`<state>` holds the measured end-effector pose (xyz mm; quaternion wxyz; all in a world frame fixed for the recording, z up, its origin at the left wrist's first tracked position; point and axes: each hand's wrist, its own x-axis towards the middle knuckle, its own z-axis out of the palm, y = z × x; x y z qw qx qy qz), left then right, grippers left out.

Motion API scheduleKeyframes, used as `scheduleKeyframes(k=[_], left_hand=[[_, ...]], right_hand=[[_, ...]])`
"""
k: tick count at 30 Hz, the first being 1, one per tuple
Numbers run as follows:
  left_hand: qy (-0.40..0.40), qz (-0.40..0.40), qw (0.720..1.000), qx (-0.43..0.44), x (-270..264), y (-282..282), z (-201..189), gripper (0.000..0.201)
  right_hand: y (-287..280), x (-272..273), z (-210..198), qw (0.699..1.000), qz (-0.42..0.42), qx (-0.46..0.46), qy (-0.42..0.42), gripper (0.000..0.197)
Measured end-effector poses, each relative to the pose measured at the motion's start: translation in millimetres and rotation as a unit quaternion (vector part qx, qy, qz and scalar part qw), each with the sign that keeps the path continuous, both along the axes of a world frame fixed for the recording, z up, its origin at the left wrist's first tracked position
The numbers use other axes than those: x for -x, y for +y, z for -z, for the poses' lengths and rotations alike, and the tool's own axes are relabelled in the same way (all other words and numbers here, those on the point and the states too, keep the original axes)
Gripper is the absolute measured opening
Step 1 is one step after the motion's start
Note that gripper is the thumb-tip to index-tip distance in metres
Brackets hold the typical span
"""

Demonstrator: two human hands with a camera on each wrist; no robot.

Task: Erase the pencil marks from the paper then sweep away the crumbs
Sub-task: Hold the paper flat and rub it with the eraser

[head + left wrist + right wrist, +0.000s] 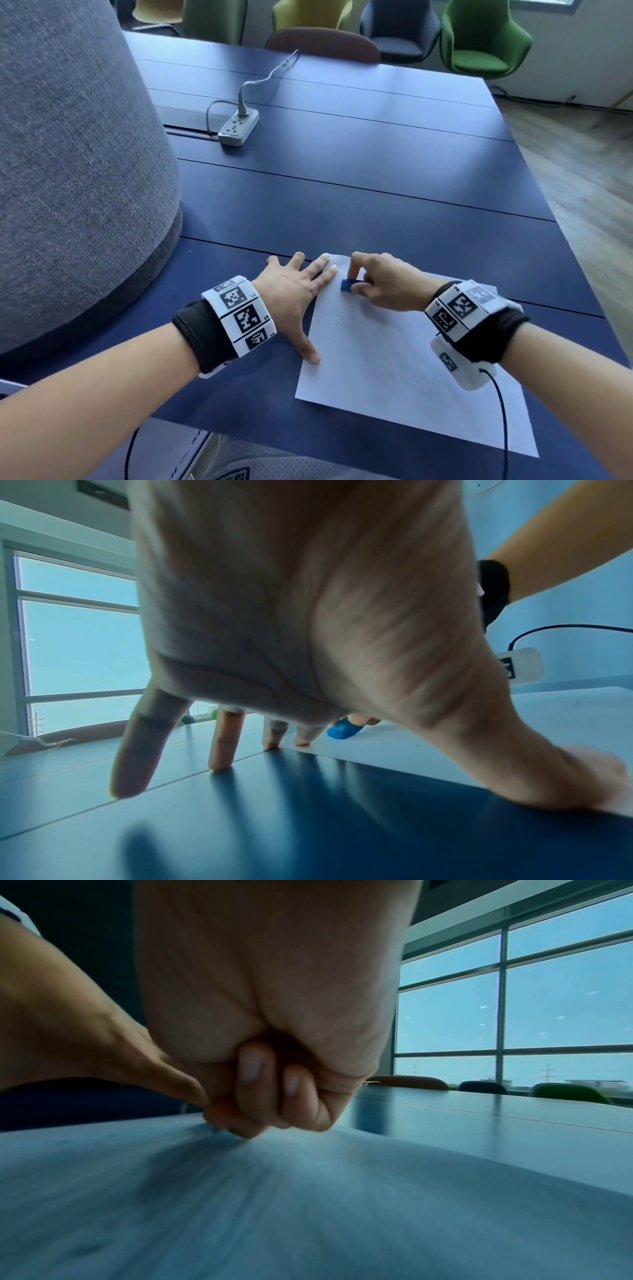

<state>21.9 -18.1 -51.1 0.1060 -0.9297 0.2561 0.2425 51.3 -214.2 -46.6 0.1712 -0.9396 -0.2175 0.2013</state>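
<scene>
A smooth, dark-blue slatted worktop (376,164) carries a flat white paper (394,370) at its near edge. The left hand (291,294) presses its spread, straight fingers (226,742) on the sheet's left corner. The right hand (387,284), fingers curled tight, pinches a small blue rectangular eraser (346,285) against the paper's far end.

A white sheet of paper (404,370) lies flat and skewed on the table's near edge, with faint pencil marks (334,325) near its left side. A small blue eraser (346,285) rests on its far left corner.

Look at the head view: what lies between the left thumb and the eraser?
Only white paper with a few tiny dark specks, in the head view. The left hand presses its edge; the right hand pinches the blue eraser.
</scene>
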Motion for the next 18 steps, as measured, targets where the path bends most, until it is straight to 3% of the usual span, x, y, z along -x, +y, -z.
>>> scheduleKeyframes(k=[4, 9, 14, 18], left_hand=[[0.003, -0.002, 1.000, -0.005, -0.2, -1.5, 0.6, 0.147], [-0.002, 0.001, 1.000, -0.007, -0.4, -0.2, 0.2, 0.147], [0.003, 0.001, 1.000, -0.013, -0.7, -2.2, 0.1, 0.147], [0.005, -0.001, 1.000, -0.016, -1.0, -1.8, -0.6, 0.147]], right_hand=[[4.8, 23.4, -1.0, 0.994, -0.090, -0.034, 0.050, 0.007], [7.4, 11.7, -1.0, 0.999, -0.021, -0.024, -0.018, 0.007], [5.2, 33.5, -1.3, 0.991, -0.119, -0.029, 0.047, 0.008], [2.2, 24.2, 1.4, 0.998, -0.048, -0.029, -0.008, 0.008]])
